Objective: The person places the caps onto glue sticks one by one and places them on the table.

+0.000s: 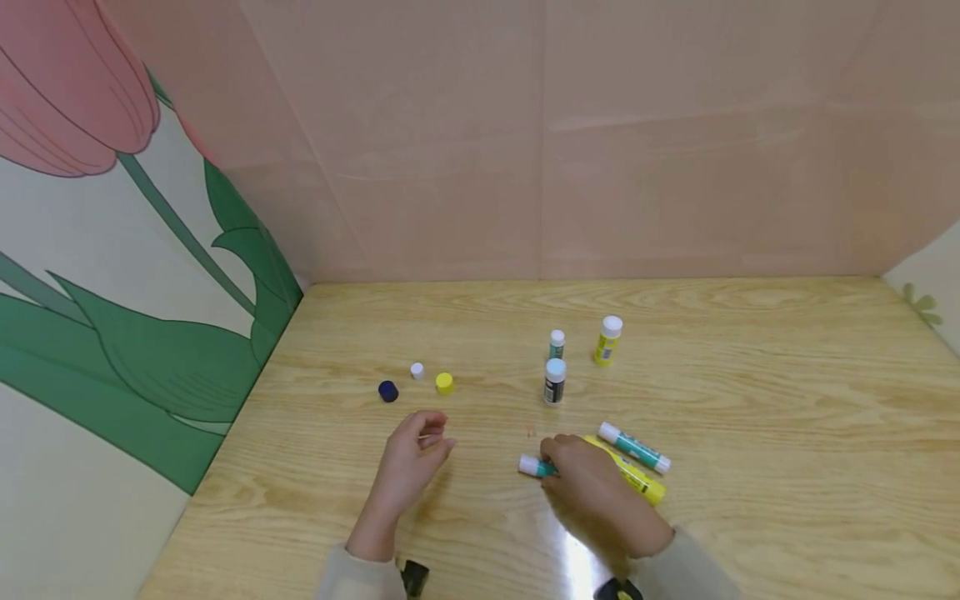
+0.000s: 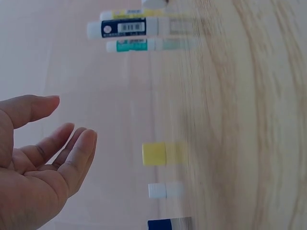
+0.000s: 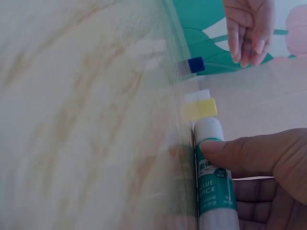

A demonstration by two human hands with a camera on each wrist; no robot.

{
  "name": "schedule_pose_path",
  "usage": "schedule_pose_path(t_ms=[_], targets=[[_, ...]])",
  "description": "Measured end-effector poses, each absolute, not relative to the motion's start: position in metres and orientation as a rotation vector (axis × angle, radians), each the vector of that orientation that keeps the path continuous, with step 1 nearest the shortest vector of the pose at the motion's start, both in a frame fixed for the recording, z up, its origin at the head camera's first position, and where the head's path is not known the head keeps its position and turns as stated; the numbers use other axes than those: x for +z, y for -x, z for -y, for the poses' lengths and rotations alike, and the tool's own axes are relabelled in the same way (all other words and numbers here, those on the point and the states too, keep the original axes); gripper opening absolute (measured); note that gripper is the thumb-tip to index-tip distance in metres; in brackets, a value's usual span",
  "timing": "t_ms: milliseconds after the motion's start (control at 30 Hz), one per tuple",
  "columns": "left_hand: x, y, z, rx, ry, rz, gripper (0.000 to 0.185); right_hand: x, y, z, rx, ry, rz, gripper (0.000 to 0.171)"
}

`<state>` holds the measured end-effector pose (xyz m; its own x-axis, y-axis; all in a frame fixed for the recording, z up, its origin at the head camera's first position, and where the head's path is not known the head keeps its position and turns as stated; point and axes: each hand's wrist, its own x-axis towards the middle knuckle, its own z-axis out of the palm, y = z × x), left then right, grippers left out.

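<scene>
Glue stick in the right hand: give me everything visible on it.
The glue stick is a slim tube that looks like plastic, with a teal label reading GLUE STICK and a white cap still on. It lies flat on the wooden table, cap pointing to the person's left. The right hand grips it, thumb pressed just below the cap.

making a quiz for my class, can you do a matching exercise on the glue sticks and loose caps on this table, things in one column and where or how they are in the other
Things:
1. teal glue stick with white cap
2. yellow cap
3. black-labelled glue stick
4. left hand

Place or state:
A. stands upright on the table, capped
B. gripped in the right hand
C. holds nothing, fingers loosely curled
D. lies loose between a white cap and the standing sticks

Pairs: 1-B, 2-D, 3-A, 4-C
</scene>
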<state>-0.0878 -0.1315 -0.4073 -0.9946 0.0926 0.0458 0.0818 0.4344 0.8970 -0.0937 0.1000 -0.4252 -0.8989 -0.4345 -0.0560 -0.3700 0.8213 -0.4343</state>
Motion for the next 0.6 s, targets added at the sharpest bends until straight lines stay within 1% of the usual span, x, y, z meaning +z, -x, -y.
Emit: schedule_pose_path(t_ms=[133, 233, 300, 367, 467, 600], targets=[[-0.406, 0.088, 0.133, 1.683, -0.17, -2.652, 0.03, -0.426, 0.094, -0.1, -0.645, 0.638, -2.855, 0.014], [-0.394, 0.084, 0.13, 1.697, -0.154, -2.64, 0.028, -0.426, 0.093, -0.101, -0.653, 0.642, -2.87, 0.014], [-0.394, 0.084, 0.13, 1.706, -0.15, -2.632, 0.029, -0.427, 0.093, -0.1, -0.661, 0.642, -2.884, 0.014], [-0.396, 0.084, 0.13, 1.695, -0.149, -2.639, 0.028, -0.427, 0.093, -0.1, -0.664, 0.642, -2.896, 0.013], [-0.408, 0.089, 0.134, 1.686, -0.163, -2.652, 0.03, -0.427, 0.094, -0.1, -0.677, 0.64, -2.902, 0.012], [-0.408, 0.089, 0.134, 1.682, -0.165, -2.661, 0.03, -0.426, 0.094, -0.1, -0.695, 0.623, -2.908, 0.01]])
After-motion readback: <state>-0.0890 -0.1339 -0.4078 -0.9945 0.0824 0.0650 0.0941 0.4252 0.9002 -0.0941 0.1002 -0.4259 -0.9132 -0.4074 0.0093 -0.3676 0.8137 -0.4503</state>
